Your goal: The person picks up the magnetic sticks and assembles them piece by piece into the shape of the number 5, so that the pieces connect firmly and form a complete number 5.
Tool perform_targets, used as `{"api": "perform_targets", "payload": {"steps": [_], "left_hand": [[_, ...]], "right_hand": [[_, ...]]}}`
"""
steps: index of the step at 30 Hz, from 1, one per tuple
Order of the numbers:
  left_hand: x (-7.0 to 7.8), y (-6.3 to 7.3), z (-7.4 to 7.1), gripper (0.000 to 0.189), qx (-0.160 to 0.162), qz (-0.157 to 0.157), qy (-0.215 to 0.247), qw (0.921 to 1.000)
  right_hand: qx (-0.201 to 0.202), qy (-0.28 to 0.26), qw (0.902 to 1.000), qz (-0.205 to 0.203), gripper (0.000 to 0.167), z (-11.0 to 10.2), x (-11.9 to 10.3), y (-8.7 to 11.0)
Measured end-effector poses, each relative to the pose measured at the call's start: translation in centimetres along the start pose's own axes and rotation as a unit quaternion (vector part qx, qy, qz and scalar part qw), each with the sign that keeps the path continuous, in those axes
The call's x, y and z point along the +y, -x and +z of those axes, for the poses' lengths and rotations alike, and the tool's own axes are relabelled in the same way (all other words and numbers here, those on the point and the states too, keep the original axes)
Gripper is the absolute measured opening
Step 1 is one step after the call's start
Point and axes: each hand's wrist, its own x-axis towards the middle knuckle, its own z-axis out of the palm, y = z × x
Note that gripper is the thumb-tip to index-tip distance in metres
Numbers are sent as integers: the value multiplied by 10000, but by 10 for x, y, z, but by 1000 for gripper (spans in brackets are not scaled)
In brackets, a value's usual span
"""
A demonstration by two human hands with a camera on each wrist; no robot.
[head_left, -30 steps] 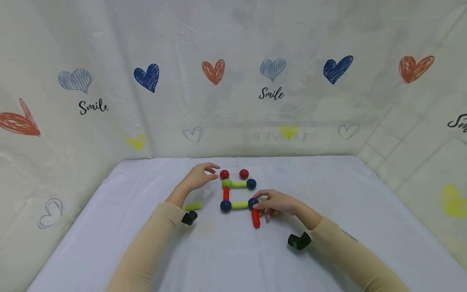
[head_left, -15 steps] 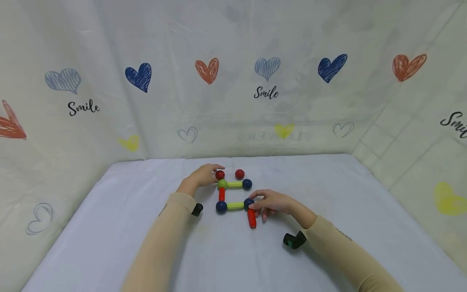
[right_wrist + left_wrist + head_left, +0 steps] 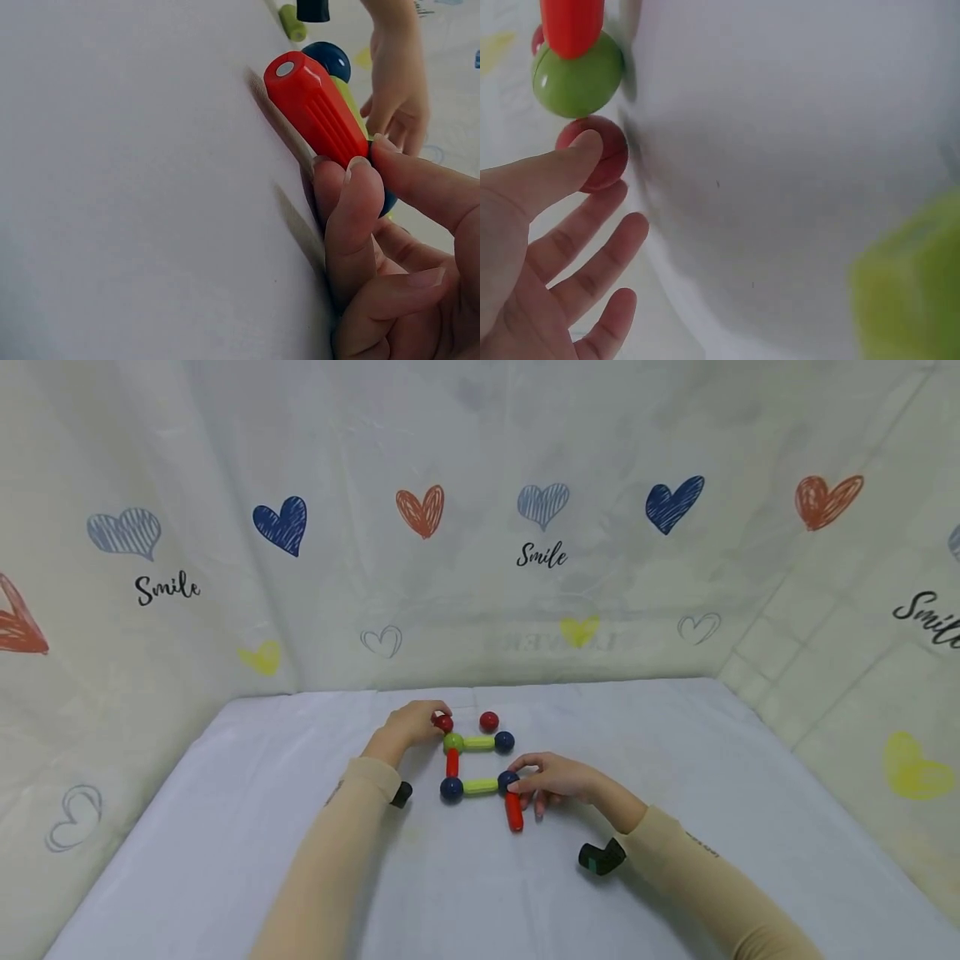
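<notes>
In the head view, my left hand (image 3: 408, 724) pinches a red ball (image 3: 604, 165), thumb on its near side, other fingers spread. The ball sits against a green ball (image 3: 581, 79), where a red stick (image 3: 452, 764) and a lime stick (image 3: 478, 743) join. The red stick runs to a dark blue ball (image 3: 452, 789). Another lime stick (image 3: 480, 787) links that one to a second blue ball (image 3: 508, 780), pinched by my right hand (image 3: 562, 779). From there a second red stick (image 3: 315, 109) points toward me, its end showing a silvery disc.
Another red ball (image 3: 489, 721) lies behind the frame, near the blue ball (image 3: 505, 742) ending the far lime stick. A loose lime stick (image 3: 292, 24) lies left of the frame, hidden by my left arm in the head view. A white cloth (image 3: 420, 877) covers the table.
My left hand has moved right to the red ball and taken hold of it. My right hand stays at the blue ball. The head view has shifted slightly.
</notes>
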Motion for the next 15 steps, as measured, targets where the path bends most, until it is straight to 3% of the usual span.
{"api": "perform_targets", "payload": {"steps": [9, 15], "left_hand": [[-5, 16, -14, 38, 309, 463, -209, 9982], [-6, 36, -15, 39, 371, 770, -243, 9960]], "right_hand": [[-2, 105, 9999, -5, 43, -2, 1, 0], [-83, 92, 9999, -7, 45, -3, 1, -1]]}}
